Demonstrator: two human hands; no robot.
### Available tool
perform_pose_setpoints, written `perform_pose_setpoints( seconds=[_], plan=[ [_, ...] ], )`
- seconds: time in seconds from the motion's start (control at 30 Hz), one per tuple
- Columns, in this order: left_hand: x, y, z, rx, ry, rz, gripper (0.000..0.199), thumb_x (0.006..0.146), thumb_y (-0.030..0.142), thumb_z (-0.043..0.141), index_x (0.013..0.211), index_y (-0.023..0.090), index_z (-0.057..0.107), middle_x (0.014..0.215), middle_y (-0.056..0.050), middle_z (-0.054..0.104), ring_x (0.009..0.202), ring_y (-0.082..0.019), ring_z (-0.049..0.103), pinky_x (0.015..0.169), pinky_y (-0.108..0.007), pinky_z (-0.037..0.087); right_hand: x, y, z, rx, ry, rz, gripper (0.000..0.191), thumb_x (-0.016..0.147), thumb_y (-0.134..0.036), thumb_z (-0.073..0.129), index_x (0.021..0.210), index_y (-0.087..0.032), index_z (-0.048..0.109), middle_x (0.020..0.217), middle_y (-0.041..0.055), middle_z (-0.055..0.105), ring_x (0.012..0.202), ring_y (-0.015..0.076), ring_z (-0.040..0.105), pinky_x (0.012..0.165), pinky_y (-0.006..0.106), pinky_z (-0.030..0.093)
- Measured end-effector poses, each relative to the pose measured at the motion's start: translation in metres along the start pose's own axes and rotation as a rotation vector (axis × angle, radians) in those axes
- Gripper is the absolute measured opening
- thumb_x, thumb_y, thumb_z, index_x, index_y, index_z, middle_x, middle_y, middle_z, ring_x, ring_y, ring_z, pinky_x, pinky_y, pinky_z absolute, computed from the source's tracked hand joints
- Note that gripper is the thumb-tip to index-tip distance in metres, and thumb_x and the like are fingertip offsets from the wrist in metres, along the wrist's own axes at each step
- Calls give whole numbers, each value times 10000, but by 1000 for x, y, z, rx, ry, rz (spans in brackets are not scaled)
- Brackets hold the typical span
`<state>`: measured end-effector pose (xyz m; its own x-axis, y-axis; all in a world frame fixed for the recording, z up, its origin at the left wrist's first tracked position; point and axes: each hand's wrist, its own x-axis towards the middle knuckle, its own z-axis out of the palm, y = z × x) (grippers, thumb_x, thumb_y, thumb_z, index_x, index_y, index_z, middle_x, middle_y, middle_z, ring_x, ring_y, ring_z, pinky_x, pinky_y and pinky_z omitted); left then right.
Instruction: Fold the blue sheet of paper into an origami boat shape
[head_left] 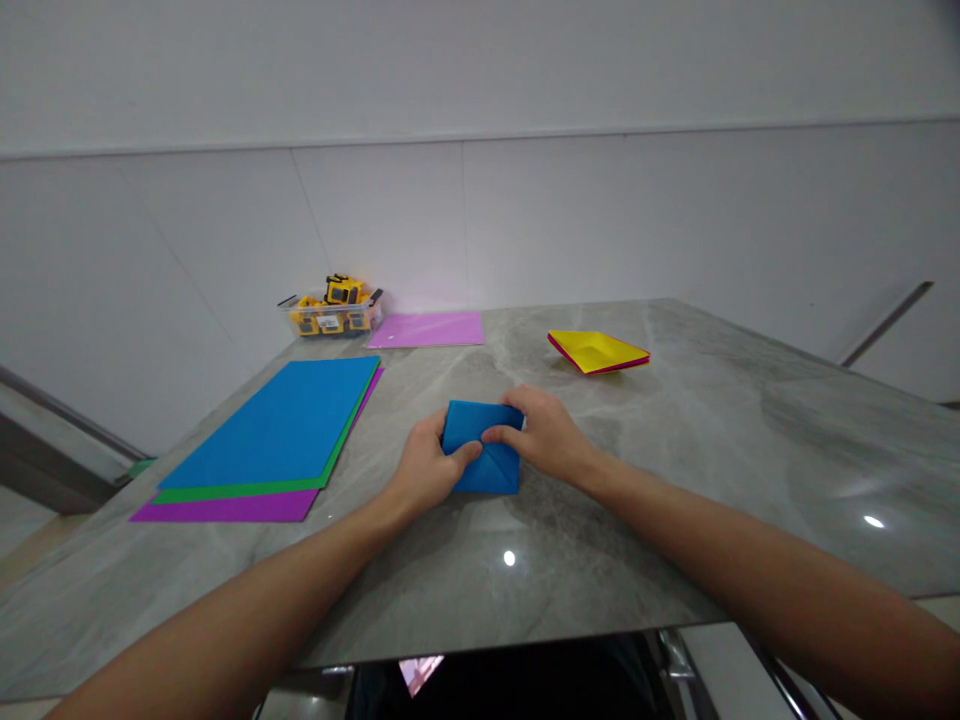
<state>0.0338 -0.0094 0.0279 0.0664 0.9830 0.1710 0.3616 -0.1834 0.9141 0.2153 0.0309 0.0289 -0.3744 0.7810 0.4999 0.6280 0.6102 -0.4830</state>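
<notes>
A small square of folded blue paper [487, 470], with slanting crease lines on its face, is held between both hands just over the middle of the table. My left hand [431, 455] grips its left edge, thumb on the front face and fingers behind. From the right, my right hand [551, 435] pinches the upper right corner, its thumb lying across the front near the middle. The fingertips behind the paper are hidden.
Large blue, green and purple sheets [277, 425] lie stacked on the left of the grey table [622, 560]. Behind are a clear bin of yellow toy parts [330, 310] and a pink sheet [429, 329]. A folded yellow and red paper piece [598, 350] rests back right.
</notes>
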Motion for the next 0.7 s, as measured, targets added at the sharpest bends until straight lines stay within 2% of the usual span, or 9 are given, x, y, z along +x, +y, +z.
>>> perform_pose_setpoints(
  seconds=[0.17,0.23,0.43,0.7],
  plan=[
    [4,-5,0,-101,-170,-193,255,646,331,758,796,130,704,752,-53,718,672,-211,651,630,-311,508,2,0,-3,-39,-86,-19,277,724,-322,783,622,-164,580,617,-9,511,628,143,476,611,275,312],
    [6,-8,0,-121,-180,-223,255,634,320,767,791,127,711,751,-56,722,666,-207,654,631,-309,507,2,0,-3,-26,-117,-21,270,727,-319,782,624,-163,587,577,-23,507,596,131,470,598,271,298],
    [9,-8,-2,-93,-137,-206,240,621,328,777,723,124,703,683,-32,696,584,-158,603,565,-264,464,0,-4,-1,57,-177,58,228,767,-270,734,622,-162,595,543,-30,530,538,107,458,544,256,273],
    [12,0,-11,-8,-156,-173,201,598,267,738,529,150,589,516,28,564,454,-108,481,460,-230,368,0,-4,-4,112,-279,-38,246,838,-163,591,604,-162,515,532,-43,467,517,89,417,520,249,248]
  ],
)
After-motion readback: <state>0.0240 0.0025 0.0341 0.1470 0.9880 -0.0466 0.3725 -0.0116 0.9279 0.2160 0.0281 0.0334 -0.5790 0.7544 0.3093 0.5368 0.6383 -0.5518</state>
